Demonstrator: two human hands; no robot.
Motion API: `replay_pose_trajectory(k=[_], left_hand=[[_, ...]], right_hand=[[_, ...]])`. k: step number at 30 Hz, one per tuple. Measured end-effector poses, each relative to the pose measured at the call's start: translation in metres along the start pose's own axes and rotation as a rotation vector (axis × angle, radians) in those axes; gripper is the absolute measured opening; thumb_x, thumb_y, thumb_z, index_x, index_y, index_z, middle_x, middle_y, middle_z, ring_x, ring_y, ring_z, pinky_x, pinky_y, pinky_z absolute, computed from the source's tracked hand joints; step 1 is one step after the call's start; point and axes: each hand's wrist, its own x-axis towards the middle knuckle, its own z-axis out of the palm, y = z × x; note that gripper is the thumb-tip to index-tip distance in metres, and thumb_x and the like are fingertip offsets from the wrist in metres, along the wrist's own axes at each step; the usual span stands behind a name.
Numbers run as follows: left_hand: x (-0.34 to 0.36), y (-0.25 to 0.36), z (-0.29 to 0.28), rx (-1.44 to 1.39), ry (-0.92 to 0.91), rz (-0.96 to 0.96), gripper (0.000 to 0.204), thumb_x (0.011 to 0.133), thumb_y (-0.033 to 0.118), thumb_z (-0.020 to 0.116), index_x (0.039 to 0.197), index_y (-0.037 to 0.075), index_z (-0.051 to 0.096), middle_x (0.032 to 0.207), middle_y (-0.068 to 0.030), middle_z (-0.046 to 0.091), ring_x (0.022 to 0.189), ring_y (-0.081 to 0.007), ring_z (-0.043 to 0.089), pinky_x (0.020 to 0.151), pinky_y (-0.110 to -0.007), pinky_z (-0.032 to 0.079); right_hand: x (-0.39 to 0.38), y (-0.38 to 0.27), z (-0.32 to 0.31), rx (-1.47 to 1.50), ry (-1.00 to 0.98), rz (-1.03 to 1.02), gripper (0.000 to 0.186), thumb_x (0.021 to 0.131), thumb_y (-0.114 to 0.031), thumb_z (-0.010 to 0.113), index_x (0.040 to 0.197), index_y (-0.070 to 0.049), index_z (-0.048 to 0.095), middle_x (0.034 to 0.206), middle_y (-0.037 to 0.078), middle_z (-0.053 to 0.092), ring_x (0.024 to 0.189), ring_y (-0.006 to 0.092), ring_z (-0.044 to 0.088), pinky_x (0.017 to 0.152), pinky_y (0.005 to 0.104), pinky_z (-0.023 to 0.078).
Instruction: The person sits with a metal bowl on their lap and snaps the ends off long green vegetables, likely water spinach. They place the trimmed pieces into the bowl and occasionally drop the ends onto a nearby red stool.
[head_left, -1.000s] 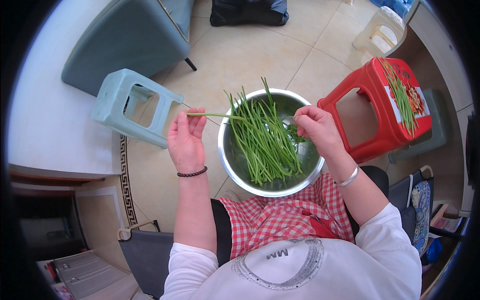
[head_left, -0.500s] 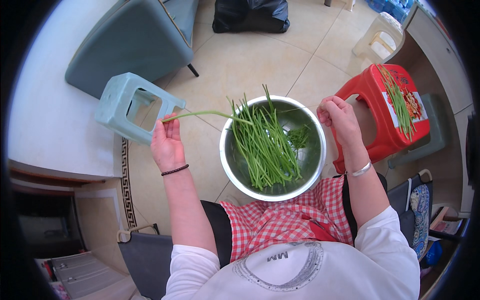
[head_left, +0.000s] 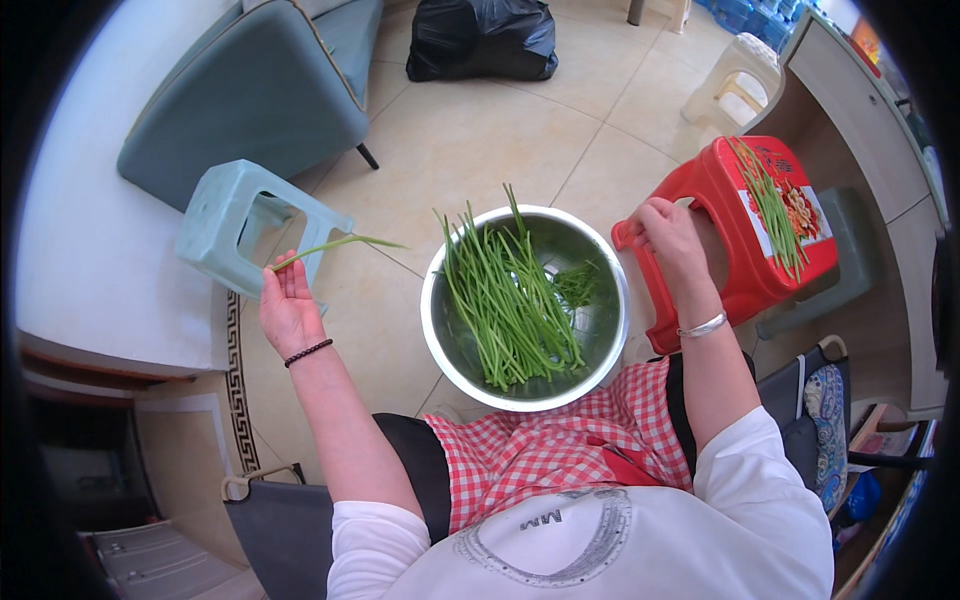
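Observation:
My left hand (head_left: 290, 310) is raised to the left of a steel bowl (head_left: 431, 340), pinching one end of a long green vegetable stem (head_left: 345, 241). The stem's free end points right, toward the bowl, without touching it. Past the bowl's right rim, my right hand (head_left: 670, 240) has its fingers pressed together; what they hold, if anything, is too small to see. The bowl rests at my lap. A bundle of similar green stems (head_left: 510, 310) leans in it, some tips over the far rim, with a small heap of green trimmings (head_left: 575, 285) at the right.
At the right, a red stool (head_left: 745, 293) carries more green stems (head_left: 775, 205). A pale blue stool (head_left: 212, 225) is at the left, below a grey-blue armchair (head_left: 250, 100). A black plastic bag (head_left: 480, 40) lies on the floor ahead. A white stool (head_left: 735, 80) is farther right.
My left hand has moved left and down with the stem, whose tip has left the bowl. A fine strand near my right hand no longer shows. The view has shifted slightly.

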Motion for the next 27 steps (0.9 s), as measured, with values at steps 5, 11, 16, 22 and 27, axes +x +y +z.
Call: replay_pose_trajectory(k=[5,11,16,22,27], left_hand=[[-0.014,-0.007,0.007,-0.024,-0.172,-0.076,0.021,0.095,0.015,0.050,0.101,-0.004,0.055,0.101,-0.0151,0.062,0.097,-0.0229,0.061,0.088,-0.032,0.052],[-0.058,-0.027,0.031,-0.047,-0.362,-0.266,0.017,0.094,0.015,0.053,0.099,-0.001,0.058,0.098,-0.0131,0.064,0.096,-0.0237,0.062,0.085,-0.033,0.054],[-0.073,-0.036,0.033,-0.047,-0.394,-0.308,0.016,0.093,0.015,0.053,0.098,0.000,0.058,0.099,-0.0131,0.064,0.096,-0.0254,0.063,0.082,-0.034,0.055],[-0.086,-0.045,0.040,-0.034,-0.390,-0.388,0.016,0.093,0.014,0.054,0.098,-0.001,0.058,0.098,-0.0139,0.064,0.095,-0.0264,0.064,0.081,-0.033,0.056],[-0.095,-0.049,0.043,-0.035,-0.434,-0.448,0.017,0.094,0.015,0.052,0.098,-0.001,0.057,0.097,-0.0140,0.064,0.094,-0.0257,0.064,0.081,-0.032,0.056]], right_hand=[[0.008,0.024,0.012,-0.252,-0.062,-0.053,0.029,0.079,-0.020,0.047,0.071,0.006,0.058,0.061,0.011,0.059,0.054,0.0168,0.059,0.056,0.0299,0.048],[0.012,0.038,0.021,-0.460,-0.134,0.011,0.031,0.080,-0.024,0.049,0.076,0.003,0.063,0.066,0.015,0.062,0.059,0.0214,0.062,0.062,0.0343,0.049],[0.000,0.034,0.035,-0.888,-0.123,-0.077,0.020,0.080,-0.018,0.052,0.081,-0.003,0.066,0.079,0.015,0.066,0.077,0.0293,0.065,0.070,0.0396,0.050],[-0.006,0.045,0.045,-1.158,-0.184,-0.083,0.014,0.078,-0.012,0.056,0.086,-0.007,0.066,0.088,0.013,0.067,0.085,0.0304,0.064,0.073,0.0419,0.050],[-0.026,0.031,0.061,-1.056,-0.277,-0.306,0.021,0.084,-0.024,0.057,0.090,-0.005,0.065,0.088,0.015,0.065,0.083,0.0318,0.063,0.072,0.0439,0.049]])
